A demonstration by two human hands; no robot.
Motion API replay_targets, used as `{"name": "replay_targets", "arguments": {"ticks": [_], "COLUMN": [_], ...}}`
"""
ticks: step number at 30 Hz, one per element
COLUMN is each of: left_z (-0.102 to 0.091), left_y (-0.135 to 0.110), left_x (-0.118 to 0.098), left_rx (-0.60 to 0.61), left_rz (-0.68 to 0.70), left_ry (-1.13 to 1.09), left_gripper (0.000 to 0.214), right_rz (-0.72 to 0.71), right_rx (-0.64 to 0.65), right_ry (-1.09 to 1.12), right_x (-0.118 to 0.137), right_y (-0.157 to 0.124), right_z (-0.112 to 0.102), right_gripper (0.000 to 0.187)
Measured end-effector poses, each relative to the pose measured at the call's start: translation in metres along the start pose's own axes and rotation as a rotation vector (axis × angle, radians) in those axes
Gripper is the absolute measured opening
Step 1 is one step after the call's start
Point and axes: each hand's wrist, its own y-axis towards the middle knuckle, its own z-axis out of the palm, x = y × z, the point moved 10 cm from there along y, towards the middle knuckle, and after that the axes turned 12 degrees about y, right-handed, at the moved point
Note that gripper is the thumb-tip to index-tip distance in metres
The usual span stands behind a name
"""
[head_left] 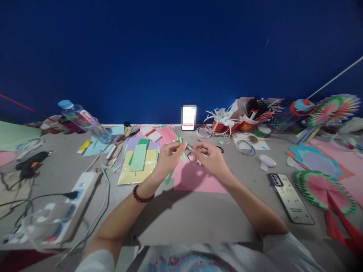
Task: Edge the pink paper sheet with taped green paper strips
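My left hand (171, 158) and my right hand (209, 155) are raised close together above pink paper (202, 183). Thumb and fingers are pinched on both hands. Between the fingertips is something small and thin, too blurred to name. Light green paper strips (183, 155) show just under the fingers, beside my left hand. A dark thin loop (194, 161) lies below my right hand, partly covered by it. Left of my left hand, light green paper (138, 156) rests on a yellow sheet (124, 170). Behind the hands lies folded pink paper with green edges (167, 133).
A lit phone (189, 117) stands against the blue wall. At left are a power strip (81, 196), a glue gun (32, 164) and a tilted bottle (86, 119). Paper cups (247, 124), another phone (292, 198) and pink-green paper fans (324, 189) are on the right.
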Motion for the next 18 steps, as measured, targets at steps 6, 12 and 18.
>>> {"name": "replay_targets", "arguments": {"ticks": [6,12,18], "left_z": [0.0019,0.0028,0.0025], "left_y": [-0.0004,-0.0014,-0.0027], "left_x": [0.0048,0.0083,0.0076], "left_rx": [0.005,0.015,0.005], "left_rz": [-0.044,-0.071,-0.054], "left_ry": [-0.019,-0.057,-0.06], "left_gripper": [0.039,0.038,0.035], "right_rz": [-0.009,-0.018,-0.049], "right_rx": [-0.012,-0.023,-0.045], "right_ry": [-0.042,-0.085,-0.119], "right_x": [0.0001,0.0027,0.0066], "right_y": [0.0005,-0.0005,-0.0016], "right_z": [-0.0022,-0.0039,-0.0058], "right_gripper": [0.016,0.018,0.017]}}
